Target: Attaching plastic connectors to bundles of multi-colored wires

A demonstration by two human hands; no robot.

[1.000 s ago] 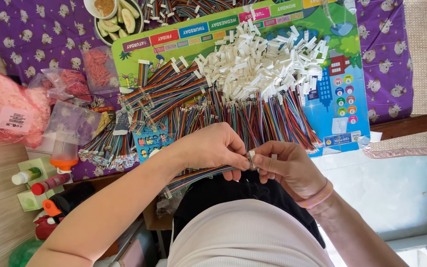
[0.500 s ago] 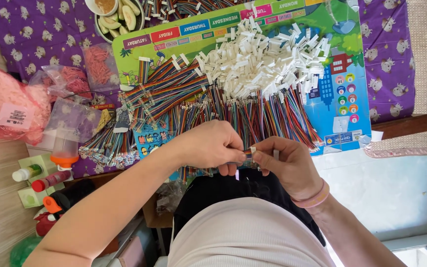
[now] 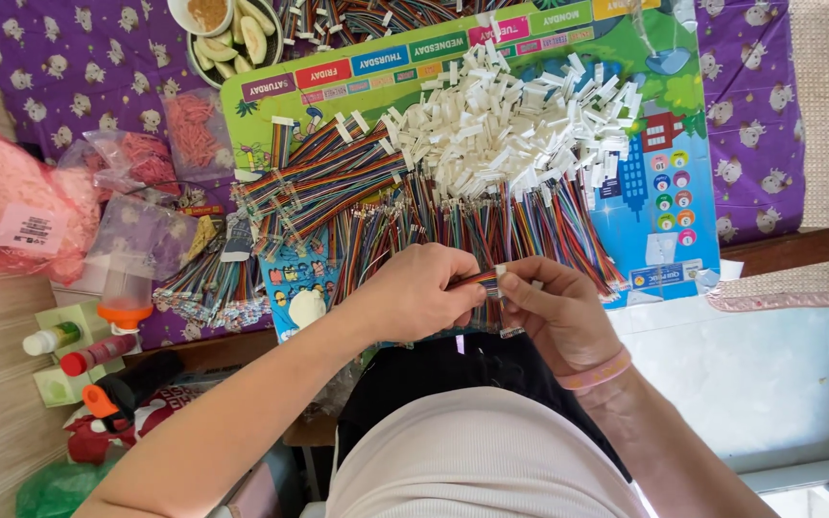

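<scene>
Cable (image 3: 477,280), multicolour ribbon type, held level between both hands just above the lap, at near edge of mat (image 3: 669,216). Left hand (image 3: 414,293) pinches cable w/ thumb and fingertips, other fingers curled. Right hand (image 3: 554,312) pinches small white connector (image 3: 500,274) at cable's end; whether it is seated on the wires cannot be told. Pink band (image 3: 592,372) on right wrist. Beyond hands: rows of cables (image 3: 491,225) fanned across mat, ends toward the person; more bundles (image 3: 323,177) lie crosswise to the left. Heap of white connectors (image 3: 510,129) sits farther back, touching cable rows. Mat lies on purple cloth (image 3: 69,67). Left of mat: clear bags (image 3: 160,144) w/ pink parts, larger pink bag (image 3: 21,206). Bowl (image 3: 232,38) of sliced fruit at far left corner. Bottles (image 3: 83,350) near left elbow
</scene>
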